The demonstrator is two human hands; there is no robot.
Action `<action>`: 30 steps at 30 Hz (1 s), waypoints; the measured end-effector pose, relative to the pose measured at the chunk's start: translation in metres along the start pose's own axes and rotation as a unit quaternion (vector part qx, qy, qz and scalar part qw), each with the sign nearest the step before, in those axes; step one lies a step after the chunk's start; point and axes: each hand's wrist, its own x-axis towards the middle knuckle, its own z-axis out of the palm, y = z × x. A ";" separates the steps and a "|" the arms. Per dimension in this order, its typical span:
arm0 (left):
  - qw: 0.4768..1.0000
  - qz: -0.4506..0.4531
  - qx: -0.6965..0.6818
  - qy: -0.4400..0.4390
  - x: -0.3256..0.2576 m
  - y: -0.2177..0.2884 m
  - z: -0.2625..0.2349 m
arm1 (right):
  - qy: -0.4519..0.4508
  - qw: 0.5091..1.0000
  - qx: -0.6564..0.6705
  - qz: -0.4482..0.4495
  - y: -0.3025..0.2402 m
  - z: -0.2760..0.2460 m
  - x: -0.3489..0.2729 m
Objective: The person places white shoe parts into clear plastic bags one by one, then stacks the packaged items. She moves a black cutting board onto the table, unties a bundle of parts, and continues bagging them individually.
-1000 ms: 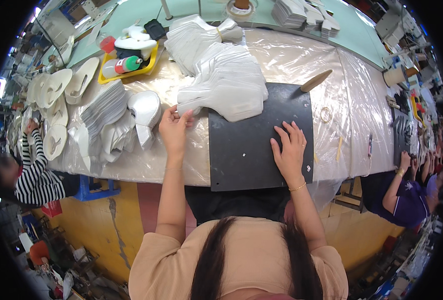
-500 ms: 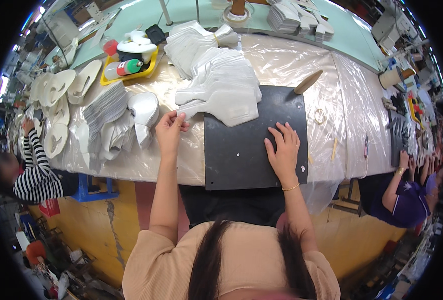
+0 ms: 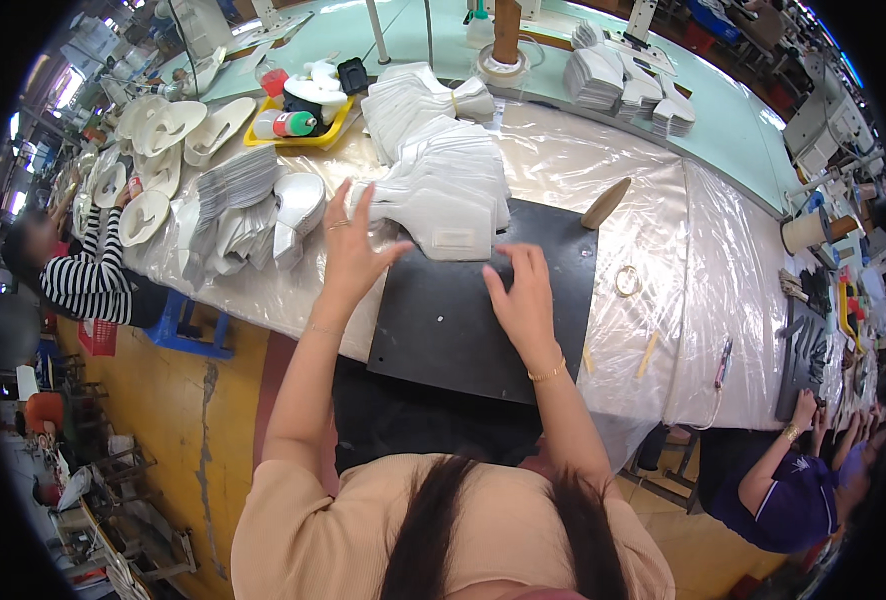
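A fanned stack of white flat cut pieces (image 3: pixel 443 160), each with a wide body and a narrow tongue, reaches over the far left of a black board (image 3: pixel 453 330). The front piece (image 3: pixel 418 215) shows a small raised rectangle (image 3: pixel 457 240) near its lower right corner. Fingers spread, my left hand (image 3: pixel 356 245) is open at this piece's narrow left end; whether it touches is unclear. My right hand (image 3: pixel 523 300) hovers over the board by the piece's lower right corner, thumb and fingers apart, holding nothing.
A wooden stick (image 3: pixel 605 204) lies at the board's far right corner. Further right are a tape ring (image 3: pixel 627 281) and a thin pen-like tool (image 3: pixel 724 362). Left stand more white stacks (image 3: pixel 235 200) and a yellow tray (image 3: pixel 338 130) with bottles. Co-workers sit at both sides.
The view has turned. My left hand has let go of the front piece's narrow end and spread its fingers. My right hand has come off the board's right part toward that piece, whose raised rectangle now shows.
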 end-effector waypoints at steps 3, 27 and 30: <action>0.992 0.091 0.076 -0.052 0.013 0.012 0.006 | -0.002 0.996 0.063 0.061 0.005 0.014 0.035; 0.987 0.090 0.017 -0.129 0.061 -0.008 0.023 | 0.059 0.996 -0.045 -0.048 0.009 0.035 0.060; 0.981 0.082 0.022 -0.176 0.072 -0.006 0.029 | 0.036 0.998 -0.006 -0.046 0.013 0.039 0.059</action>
